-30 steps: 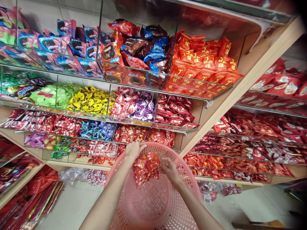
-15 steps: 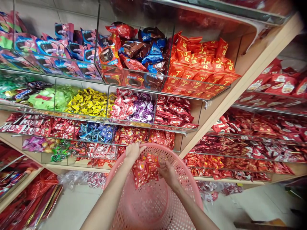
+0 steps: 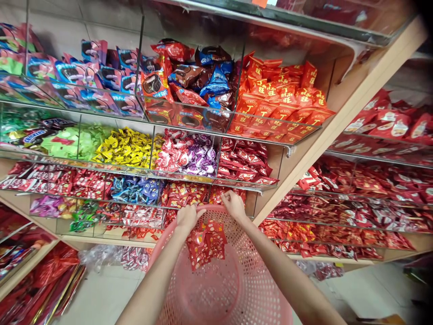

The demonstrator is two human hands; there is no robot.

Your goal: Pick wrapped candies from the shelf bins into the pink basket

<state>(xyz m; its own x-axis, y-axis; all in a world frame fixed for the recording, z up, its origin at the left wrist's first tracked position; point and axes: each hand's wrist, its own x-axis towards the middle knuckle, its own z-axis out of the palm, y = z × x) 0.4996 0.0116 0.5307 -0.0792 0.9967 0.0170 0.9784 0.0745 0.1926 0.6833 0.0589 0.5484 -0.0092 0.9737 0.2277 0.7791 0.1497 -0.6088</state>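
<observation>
My left hand is closed over the far rim of a pink perforated plastic basket. Several red candy packets with small round prints lie inside the basket against its far wall. Just beyond the rim, my right hand reaches to a shelf bin of red wrapped candies, its fingers curled at the bin's front. Whether those fingers grip a packet cannot be made out. A neighbouring bin of red patterned packets is behind my left hand.
Clear-fronted shelves hold orange-red packets, yellow candies, purple-wrapped candies and blue candies. A slanting wooden divider separates more red packets on the right. Plastic bags lie on the floor under the shelf.
My right hand has moved up and forward out of the basket, from beside the packets to the shelf bin. My left hand stays on the rim. The packets now lie free in the basket.
</observation>
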